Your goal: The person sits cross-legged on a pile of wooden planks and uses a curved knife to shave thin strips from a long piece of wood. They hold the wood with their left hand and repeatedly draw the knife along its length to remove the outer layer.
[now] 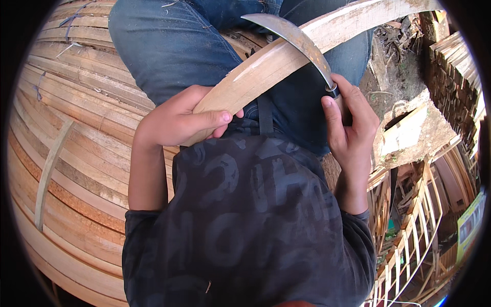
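A long, pale wooden board (266, 69) runs from my left hand up and away to the far right, over my jeans-clad legs. My left hand (189, 115) is closed round its near end, the thumb lying on top. In my right hand (353, 112) is the handle of a sickle (302, 38), mostly hidden by my fingers. Its curved metal blade, spotted with rust, crosses over the board with the tip pointing left. Whether the edge touches the wood I cannot tell.
Stacked wooden planks (87, 169) fill the left side, with a loose thin stick (51, 171) lying across them. At the right lie a rough wooden block (409, 133), a pile of cut slats (460, 66) and a slatted wooden frame (409, 240).
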### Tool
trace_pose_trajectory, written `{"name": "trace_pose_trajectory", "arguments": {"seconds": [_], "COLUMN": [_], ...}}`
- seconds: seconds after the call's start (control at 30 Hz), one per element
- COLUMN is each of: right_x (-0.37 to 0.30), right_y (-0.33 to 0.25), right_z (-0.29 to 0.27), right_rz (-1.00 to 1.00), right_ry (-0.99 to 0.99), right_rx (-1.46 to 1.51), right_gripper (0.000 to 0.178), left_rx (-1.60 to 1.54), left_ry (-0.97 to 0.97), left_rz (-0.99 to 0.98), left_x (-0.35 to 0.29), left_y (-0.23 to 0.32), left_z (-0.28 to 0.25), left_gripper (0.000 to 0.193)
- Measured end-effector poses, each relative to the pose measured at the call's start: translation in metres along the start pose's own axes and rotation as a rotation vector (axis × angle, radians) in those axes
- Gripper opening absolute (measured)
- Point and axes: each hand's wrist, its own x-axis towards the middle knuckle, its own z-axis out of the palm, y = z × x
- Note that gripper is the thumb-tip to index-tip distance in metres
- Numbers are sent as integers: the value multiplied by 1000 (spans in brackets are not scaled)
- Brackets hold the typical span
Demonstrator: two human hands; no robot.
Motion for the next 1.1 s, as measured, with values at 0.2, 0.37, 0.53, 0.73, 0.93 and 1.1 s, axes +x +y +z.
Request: {"name": "trace_pose_trajectory", "arguments": {"seconds": [0.2,0.37,0.53,0.73,0.93,1.1], "right_x": [-7,-14,-16,-13,-4,5], "right_y": [-13,-11,-5,5,14,31], "right_z": [-5,-13,-7,-7,-20,-28], "right_rz": [-39,-104,-98,-171,-193,-152], "right_ry": [-21,-37,-14,22,80,207], "right_rx": [-107,-202,-201,-385,-485,-527], "right_gripper": [32,32,26,24,23,19], "left_rx": [23,20,-72,-51,-23,-20], "left_ry": [57,100,95,150,171,179], "left_rz": [-18,-7,-23,-49,-34,-43], "left_x": [3,-2,-1,-2,-5,-5], "left_y": [6,10,9,13,14,11], "left_z": [16,26,36,44,49,48], "left_gripper": [36,38,37,36,38,38]}}
